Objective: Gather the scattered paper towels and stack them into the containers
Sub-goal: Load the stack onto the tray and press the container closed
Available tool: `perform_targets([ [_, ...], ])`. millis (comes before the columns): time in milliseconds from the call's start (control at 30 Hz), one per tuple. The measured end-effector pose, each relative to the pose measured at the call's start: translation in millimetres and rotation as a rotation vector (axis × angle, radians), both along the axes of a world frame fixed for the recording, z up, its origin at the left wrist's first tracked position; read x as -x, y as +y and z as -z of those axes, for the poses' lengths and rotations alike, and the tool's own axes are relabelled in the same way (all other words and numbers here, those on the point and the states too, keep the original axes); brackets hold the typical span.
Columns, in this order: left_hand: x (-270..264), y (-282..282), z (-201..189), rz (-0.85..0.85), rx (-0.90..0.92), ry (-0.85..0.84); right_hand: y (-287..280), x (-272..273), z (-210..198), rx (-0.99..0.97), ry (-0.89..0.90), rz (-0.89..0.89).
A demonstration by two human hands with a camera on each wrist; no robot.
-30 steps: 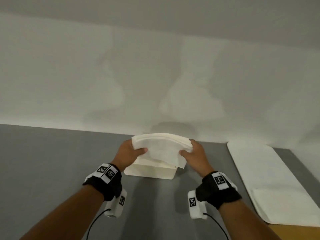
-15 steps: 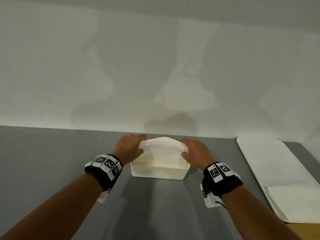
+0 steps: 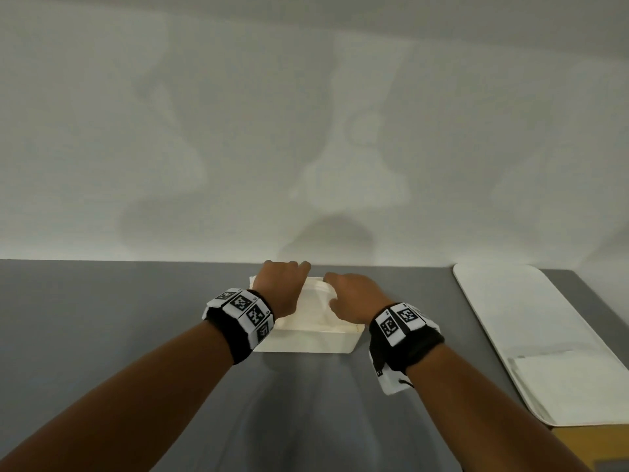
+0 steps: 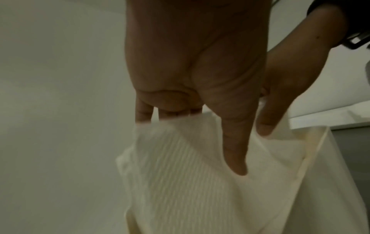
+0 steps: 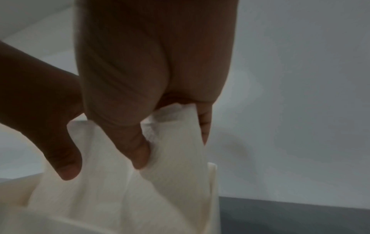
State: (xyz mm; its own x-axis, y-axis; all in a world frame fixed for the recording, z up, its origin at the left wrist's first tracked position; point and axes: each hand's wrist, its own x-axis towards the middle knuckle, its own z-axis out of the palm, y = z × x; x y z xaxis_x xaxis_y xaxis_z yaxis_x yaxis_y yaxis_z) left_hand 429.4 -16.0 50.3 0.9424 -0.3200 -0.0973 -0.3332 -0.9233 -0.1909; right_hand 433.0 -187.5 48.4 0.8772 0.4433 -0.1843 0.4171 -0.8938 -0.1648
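Grey worktop (image 3: 102, 335), far edge against the wall: a white container (image 3: 306, 342) holds the paper towels (image 3: 315, 301), long axis left to right. The left hand (image 3: 277, 287) and right hand (image 3: 354, 298) pinch opposite ends, directly above it. The container floor is hidden.
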Motion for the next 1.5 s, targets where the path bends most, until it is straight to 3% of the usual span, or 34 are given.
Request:
perform_targets([
  [133, 0, -6, 9, 0.048, 0.020, 0.093, -2, 6, 5, 0.075, 0.081, -0.018],
  [300, -2, 0, 19, 0.099, 0.115, 0.040, -12, 0, -2, -0.100, 0.097, 0.025],
  [367, -6, 11, 16, 0.030, 0.304, 0.056, -21, -3, -12, -0.302, 0.082, 0.101],
  [467, -8, 23, 8, -0.102, 0.761, 0.127, -29, -4, -28, -0.869, 0.118, 0.317],
  [567, -1, 19, 6, -0.216, 1.273, 0.254, -20, 0, -27, -1.248, 0.354, 0.474],
  [633, 2, 13, 11, -0.255, 1.443, 0.282, -7, 0, -19, -1.292, 0.419, 0.494],
  [767, 4, 3, 12, -0.283, 1.576, 0.200, 14, -1, -20, -1.074, 0.173, 0.453],
  [833, 4, 2, 10, -0.336, 1.700, 0.183, 20, -1, -20, -1.061, 0.118, 0.433],
  [1000, 11, -4, 18, -0.375, 1.744, 0.201, 27, 6, 0, -1.099, 0.150, 0.548],
  [1167, 11, -15, 9, -0.422, 1.788, 0.182, 28, 8, 2, -1.294, 0.126, 0.688],
  [1500, 5, -16, -2, -0.336, 1.759, 0.078, 38, 1, -9, -1.347, 0.031, 0.607],
])
